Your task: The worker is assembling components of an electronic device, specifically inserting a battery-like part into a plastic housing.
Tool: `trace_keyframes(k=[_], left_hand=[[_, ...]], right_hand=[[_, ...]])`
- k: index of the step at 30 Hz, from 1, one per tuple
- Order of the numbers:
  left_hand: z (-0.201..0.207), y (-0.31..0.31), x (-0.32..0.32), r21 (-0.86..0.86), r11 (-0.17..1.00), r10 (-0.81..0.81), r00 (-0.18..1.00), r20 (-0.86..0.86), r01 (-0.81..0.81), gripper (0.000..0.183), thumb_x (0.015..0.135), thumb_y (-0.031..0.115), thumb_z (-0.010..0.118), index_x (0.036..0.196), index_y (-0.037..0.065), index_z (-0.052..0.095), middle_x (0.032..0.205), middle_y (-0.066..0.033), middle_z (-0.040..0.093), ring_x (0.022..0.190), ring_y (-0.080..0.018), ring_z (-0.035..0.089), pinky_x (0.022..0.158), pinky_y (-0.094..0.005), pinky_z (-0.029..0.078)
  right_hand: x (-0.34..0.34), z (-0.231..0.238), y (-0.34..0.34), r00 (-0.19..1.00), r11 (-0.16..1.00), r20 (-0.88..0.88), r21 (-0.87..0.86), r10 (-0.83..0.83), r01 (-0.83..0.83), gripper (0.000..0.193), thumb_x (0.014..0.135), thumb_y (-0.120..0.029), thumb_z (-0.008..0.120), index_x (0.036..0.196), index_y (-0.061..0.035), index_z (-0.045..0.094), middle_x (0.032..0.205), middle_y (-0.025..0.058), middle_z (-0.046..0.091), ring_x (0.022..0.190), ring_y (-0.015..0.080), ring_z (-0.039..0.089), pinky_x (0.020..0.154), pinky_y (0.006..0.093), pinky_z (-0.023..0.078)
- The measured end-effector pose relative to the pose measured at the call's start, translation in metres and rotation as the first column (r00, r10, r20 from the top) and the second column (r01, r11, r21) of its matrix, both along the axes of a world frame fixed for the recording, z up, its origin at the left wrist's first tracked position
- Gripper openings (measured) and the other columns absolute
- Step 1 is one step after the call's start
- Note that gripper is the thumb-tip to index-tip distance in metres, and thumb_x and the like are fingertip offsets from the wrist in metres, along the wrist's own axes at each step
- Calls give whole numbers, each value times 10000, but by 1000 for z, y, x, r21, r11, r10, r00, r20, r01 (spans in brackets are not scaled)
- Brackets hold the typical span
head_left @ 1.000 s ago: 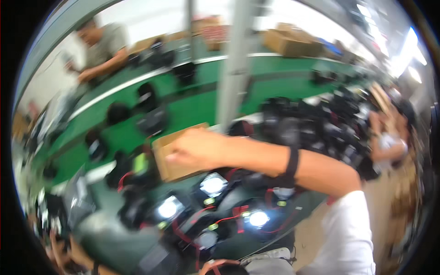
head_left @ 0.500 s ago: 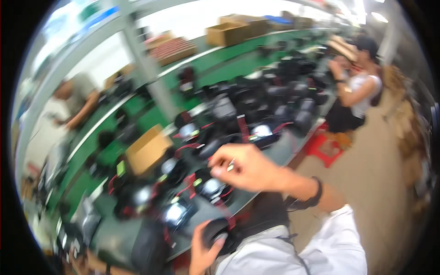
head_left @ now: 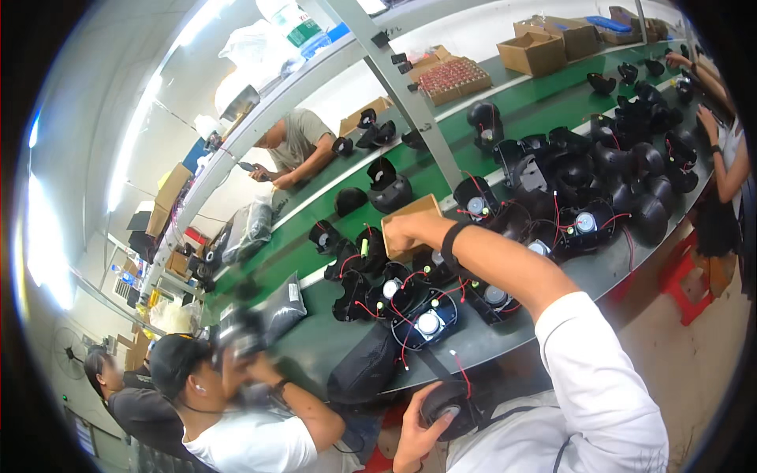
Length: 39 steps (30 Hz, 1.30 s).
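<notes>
My left hand (head_left: 419, 430) grips a round black casing (head_left: 451, 400) low at the table's front edge, its thumb inside the hollow. A red wire with a white plug (head_left: 461, 374) rises from that casing. My right arm stretches across the table, and my right hand (head_left: 404, 232) is at a small open cardboard box (head_left: 424, 206). Its fingers dip down at the box and are mostly hidden. Between the hands lie black shells with round silver speakers (head_left: 430, 324), red wires and small green-yellow parts (head_left: 364, 247).
A black pouch (head_left: 364, 364) and a grey plastic bag (head_left: 285, 306) lie left. A co-worker in a black cap (head_left: 183, 365) handles a blurred dark part. Another person (head_left: 303, 150) works across the green conveyor (head_left: 307, 236). A metal post (head_left: 418, 118) rises beyond my right hand.
The view has swung left. My right hand, closed above the speakers before, has moved away from me to the cardboard box. My left hand still holds the black casing.
</notes>
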<state>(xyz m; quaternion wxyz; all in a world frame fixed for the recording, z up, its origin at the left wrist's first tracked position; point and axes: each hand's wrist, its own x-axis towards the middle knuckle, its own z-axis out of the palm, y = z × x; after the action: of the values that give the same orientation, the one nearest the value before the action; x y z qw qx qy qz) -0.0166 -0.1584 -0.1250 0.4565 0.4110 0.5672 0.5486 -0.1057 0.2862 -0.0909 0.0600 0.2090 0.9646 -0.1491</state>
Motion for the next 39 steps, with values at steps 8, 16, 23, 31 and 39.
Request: trace_keyframes(k=[8, 16, 23, 31, 39], left_hand=[[-12, 8, -10, 10, 986, 166, 986, 31, -166, 599, 866, -23, 717, 1415, -40, 478, 1277, -128, 633, 1154, -191, 611, 1046, -323, 456], [-19, 12, -10, -36, 986, 165, 972, 169, -161, 521, 883, -3, 696, 1370, -40, 514, 1217, -106, 658, 1112, -183, 619, 1018, -323, 468], [-54, 28, -23, -112, 953, 302, 883, 359, -280, 367, 936, 118, 665, 1265, 7, 547, 1209, -124, 640, 1109, -242, 642, 960, -388, 543], [-83, 95, 23, -227, 964, -67, 957, 282, 135, 391, 899, 245, 715, 1217, 56, 588, 1161, -121, 641, 1075, -265, 639, 950, -422, 547], [-109, 91, 138, -279, 547, -795, 594, 121, 789, 365, 898, 249, 713, 1192, 64, 601, 1154, -118, 642, 1074, -266, 639, 943, -418, 548]], right_hand=[[-6, 15, -31, 993, 998, 116, 52, 38, -44, 386, 762, -172, 652, 1101, -21, 760, 1170, 163, 736, 1070, 343, 707, 844, 455, 573], [84, 98, -54, 658, 998, -752, 62, 49, -3, 102, 775, -45, 643, 817, -11, 730, 821, 208, 714, 796, 392, 703, 749, 460, 562], [333, 134, -192, 122, 960, -990, -29, -66, 280, 121, 793, -34, 707, 909, -12, 679, 880, 123, 678, 836, 273, 695, 761, 340, 537], [628, -50, -462, -442, -38, -526, -612, -726, 790, 120, 892, -19, 666, 1010, -40, 673, 988, 36, 690, 984, 128, 650, 857, 313, 552], [542, -318, -773, -947, -939, -295, -272, -126, 209, 252, 744, 42, 666, 974, -60, 683, 979, 159, 710, 964, 317, 684, 856, 398, 533]])
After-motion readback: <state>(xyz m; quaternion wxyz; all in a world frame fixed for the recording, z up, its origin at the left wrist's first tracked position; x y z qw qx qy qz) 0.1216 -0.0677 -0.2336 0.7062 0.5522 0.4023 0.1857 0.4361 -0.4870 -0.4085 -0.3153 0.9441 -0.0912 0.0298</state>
